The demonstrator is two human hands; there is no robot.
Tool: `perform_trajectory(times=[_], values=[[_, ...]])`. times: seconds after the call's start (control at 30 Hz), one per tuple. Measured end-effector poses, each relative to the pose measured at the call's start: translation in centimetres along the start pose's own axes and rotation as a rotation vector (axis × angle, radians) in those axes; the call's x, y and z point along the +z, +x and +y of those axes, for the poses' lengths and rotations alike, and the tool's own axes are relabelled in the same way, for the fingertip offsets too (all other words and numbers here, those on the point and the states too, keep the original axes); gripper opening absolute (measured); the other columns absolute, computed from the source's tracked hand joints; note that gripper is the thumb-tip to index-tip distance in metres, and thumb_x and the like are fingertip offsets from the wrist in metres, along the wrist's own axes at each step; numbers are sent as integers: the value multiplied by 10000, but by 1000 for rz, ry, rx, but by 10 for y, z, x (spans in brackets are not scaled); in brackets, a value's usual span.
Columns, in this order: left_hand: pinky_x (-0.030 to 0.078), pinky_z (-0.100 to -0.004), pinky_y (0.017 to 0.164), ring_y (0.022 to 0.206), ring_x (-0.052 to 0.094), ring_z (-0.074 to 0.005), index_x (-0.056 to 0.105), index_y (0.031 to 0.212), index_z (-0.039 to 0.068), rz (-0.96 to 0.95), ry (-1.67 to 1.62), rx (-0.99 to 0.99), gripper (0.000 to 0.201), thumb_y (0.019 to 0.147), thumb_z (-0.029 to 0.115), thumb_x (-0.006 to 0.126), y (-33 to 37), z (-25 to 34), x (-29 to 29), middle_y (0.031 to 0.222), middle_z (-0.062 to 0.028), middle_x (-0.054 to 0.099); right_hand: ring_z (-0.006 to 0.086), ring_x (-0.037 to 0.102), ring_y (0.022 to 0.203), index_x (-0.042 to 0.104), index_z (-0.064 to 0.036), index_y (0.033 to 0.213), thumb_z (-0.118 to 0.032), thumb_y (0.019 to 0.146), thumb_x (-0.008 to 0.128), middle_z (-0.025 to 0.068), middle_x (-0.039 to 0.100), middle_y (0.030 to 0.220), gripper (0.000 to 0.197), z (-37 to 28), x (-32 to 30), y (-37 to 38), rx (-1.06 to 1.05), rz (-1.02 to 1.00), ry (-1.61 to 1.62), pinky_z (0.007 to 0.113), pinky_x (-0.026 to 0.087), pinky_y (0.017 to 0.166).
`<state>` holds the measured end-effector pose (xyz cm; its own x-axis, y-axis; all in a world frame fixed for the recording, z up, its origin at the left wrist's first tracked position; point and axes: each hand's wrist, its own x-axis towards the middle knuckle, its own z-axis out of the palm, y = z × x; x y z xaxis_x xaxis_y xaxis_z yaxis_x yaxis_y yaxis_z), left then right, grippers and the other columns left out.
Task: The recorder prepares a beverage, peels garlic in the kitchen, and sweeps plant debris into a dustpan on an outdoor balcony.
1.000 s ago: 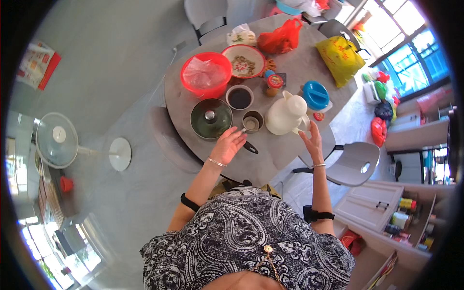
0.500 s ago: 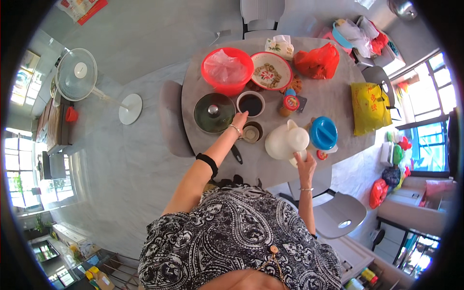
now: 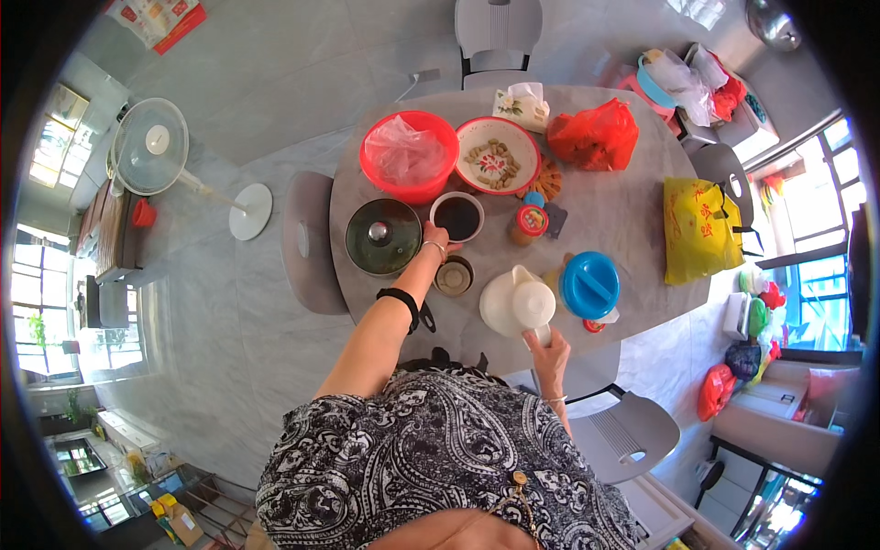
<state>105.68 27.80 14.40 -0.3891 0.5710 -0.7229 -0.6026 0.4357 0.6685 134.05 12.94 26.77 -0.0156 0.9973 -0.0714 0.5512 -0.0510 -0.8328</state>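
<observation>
Around the bowl (image 3: 456, 218) on the counter (image 3: 632, 215) crowd a lidded pan (image 3: 378, 255), a red tub (image 3: 410, 191) and a basin (image 3: 527, 163); a small pot (image 3: 454, 276) stands just on its near side, and a pitcher (image 3: 589, 286) beside the jug (image 3: 502, 307). Pale-rimmed, the bowl holds dark liquid; the jug is white, round-lidded. The left hand (image 3: 443, 240) touches the bowl's near rim, though how closed its grip is I cannot tell; the right hand's (image 3: 549, 358) grip is closed round the jug's handle.
</observation>
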Motion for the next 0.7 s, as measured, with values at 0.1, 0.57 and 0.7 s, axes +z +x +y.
perform_trajectory(times=[0.1, 0.57, 0.7], values=[[537, -519, 638, 947, 534, -397, 268, 1204, 91, -30, -64, 47, 475, 758, -68, 222, 0, 3, -4, 1190, -184, 394, 108, 499, 510, 603, 31, 780, -189, 690, 702, 82, 561, 556, 258, -3, 2, 2, -49, -13, 23, 279, 408, 485], [557, -456, 612, 831, 597, -307, 448, 1072, 25, -252, 148, 159, 374, 734, -99, 344, -48, 34, -7, 981, -126, 547, 121, 515, 506, 596, 34, 787, -156, 687, 690, 99, 561, 561, 234, 1, 3, 4, -89, 25, 23, 294, 417, 491], [562, -419, 614, 807, 604, -263, 464, 1056, -2, -343, 291, 316, 313, 756, -51, 390, -68, 51, -21, 938, -116, 557, 188, 509, 468, 579, 18, 723, -193, 669, 721, 135, 550, 552, 260, 3, 5, 5, -97, 59, 63, 312, 414, 485]])
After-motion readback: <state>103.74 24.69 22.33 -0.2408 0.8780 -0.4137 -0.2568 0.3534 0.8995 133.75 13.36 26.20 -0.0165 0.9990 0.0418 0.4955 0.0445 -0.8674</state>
